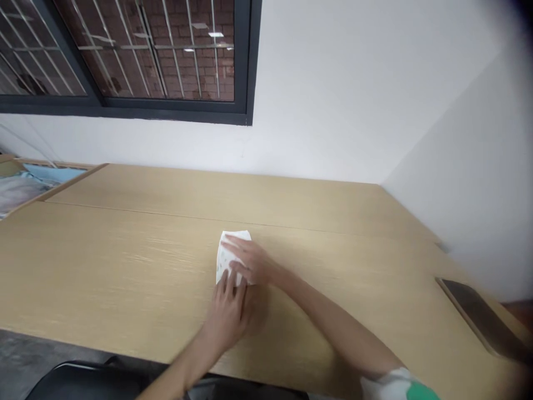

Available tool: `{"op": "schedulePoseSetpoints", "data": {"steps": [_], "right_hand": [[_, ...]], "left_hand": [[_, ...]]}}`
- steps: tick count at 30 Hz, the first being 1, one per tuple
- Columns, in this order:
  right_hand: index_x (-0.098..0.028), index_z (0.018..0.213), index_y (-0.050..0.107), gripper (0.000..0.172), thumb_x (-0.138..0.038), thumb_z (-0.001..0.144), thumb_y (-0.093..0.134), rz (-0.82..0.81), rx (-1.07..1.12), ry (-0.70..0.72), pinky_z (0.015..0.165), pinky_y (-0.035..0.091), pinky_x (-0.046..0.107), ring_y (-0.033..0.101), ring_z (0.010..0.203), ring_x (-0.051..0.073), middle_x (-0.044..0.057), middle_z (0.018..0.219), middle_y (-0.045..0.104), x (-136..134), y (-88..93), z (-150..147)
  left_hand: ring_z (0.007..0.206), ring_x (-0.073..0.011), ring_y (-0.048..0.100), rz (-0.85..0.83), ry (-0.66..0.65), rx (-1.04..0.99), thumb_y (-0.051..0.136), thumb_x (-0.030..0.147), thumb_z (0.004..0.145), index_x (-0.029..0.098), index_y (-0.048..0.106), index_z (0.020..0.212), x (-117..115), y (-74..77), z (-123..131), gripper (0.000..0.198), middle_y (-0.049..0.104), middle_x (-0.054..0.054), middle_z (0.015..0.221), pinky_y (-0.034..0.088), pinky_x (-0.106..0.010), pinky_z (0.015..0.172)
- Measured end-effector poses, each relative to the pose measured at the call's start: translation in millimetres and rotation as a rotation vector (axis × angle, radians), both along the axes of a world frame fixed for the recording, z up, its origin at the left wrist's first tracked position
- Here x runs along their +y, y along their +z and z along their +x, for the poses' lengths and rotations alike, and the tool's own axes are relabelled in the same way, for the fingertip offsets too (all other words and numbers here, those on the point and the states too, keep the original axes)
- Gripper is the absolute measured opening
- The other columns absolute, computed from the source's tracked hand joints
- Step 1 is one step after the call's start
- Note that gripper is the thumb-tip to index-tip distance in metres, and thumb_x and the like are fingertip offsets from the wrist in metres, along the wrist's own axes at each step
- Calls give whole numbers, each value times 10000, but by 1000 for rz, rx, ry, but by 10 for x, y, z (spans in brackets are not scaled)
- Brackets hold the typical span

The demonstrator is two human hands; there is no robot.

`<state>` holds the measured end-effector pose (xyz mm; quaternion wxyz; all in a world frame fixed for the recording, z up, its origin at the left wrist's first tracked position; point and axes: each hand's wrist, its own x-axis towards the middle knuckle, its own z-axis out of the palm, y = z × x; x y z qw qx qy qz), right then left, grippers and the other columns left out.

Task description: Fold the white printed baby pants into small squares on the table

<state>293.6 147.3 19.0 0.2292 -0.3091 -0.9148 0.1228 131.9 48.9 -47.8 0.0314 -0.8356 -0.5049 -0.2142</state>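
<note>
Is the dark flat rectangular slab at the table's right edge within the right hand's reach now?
Probably yes: only bare wooden table lies between the right hand, now on the white folded paper, and the dark slab.

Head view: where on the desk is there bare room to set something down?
Bare desk lies left of the folded paper and along the wall behind it; also between the right hand and the dark panel. Crowded only mid-desk, where the left hand also touches the paper.

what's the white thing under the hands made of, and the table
The white sheet looks like thin paper or tissue, matte, with faint print and folded edges. The table looks like light wood or wood-look laminate, smooth, with grain lines and a seam.
</note>
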Motion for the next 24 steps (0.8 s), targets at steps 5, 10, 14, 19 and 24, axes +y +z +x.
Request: {"op": "schedulePoseSetpoints", "data": {"steps": [5, 10, 14, 19, 24], "right_hand": [[-86, 1545, 413, 544, -364, 1079, 380, -138, 1, 399, 1257, 249, 383, 262, 1537, 224, 166, 1598, 393, -334, -110, -202], [-116, 1545, 423, 524, -359, 1080, 411, -148, -64, 393, 1265, 221, 418, 255, 1539, 213, 146, 1587, 417, -283, -368, -201], [-125, 1545, 424, 524, -379, 1087, 401, -92, -145, 342, 1253, 229, 455, 267, 1535, 221, 146, 1596, 399, -138, -454, -163], [-167, 1561, 414, 552, -432, 1076, 417, 33, -239, 244, 1240, 220, 507, 299, 1522, 274, 148, 1630, 325, 173, -527, -17], [-225, 1613, 315, 573, -422, 1081, 393, -10, -289, 149, 1251, 208, 483, 220, 1551, 265, 100, 1668, 229, 569, -538, 200]], "left_hand": [[1333, -409, 498, 41, 53, 69, 657, 450, 884, 269, 574, 1390, -232, -225, 31, 544, 590, -137, 1390, 506, -613, 1079], [1336, -411, 491, 24, 95, 87, 653, 493, 882, 247, 567, 1405, -191, -144, 40, 584, 577, -162, 1391, 505, -609, 1070], [1272, -398, 548, 12, 109, 104, 621, 543, 895, 252, 669, 1284, -210, -84, 32, 489, 619, -176, 1295, 551, -562, 1024], [1395, -438, 462, 6, 112, 92, 616, 568, 893, 364, 519, 1433, -216, -51, 24, 585, 475, -179, 1487, 564, -533, 1010], [1420, -454, 439, -13, 117, 96, 607, 570, 899, 406, 309, 1538, -229, -63, 14, 724, 293, -188, 1620, 557, -545, 1015]]}}
